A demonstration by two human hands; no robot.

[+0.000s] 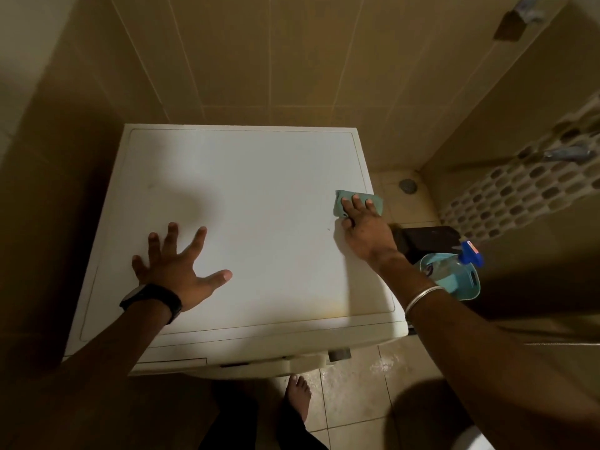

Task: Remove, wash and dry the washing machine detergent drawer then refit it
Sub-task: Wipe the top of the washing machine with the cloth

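I look down on the white top of the washing machine (246, 196). My left hand (175, 267) rests flat on the lid near its left front, fingers spread, a black watch on the wrist. My right hand (363, 225) presses a folded green cloth (344, 203) onto the lid at its right edge, fingers straight on top of it. The detergent drawer front (175, 363) shows as a closed panel at the machine's front left, seen edge-on. A grey knob (339, 355) sticks out of the front panel further right.
Tiled walls close in behind and to the left. Right of the machine on the floor stand a blue tub (461, 280) holding a spray bottle (470, 251) and a dark box (428, 238). A floor drain (407, 185) lies beyond. My bare foot (298, 394) is on wet tiles.
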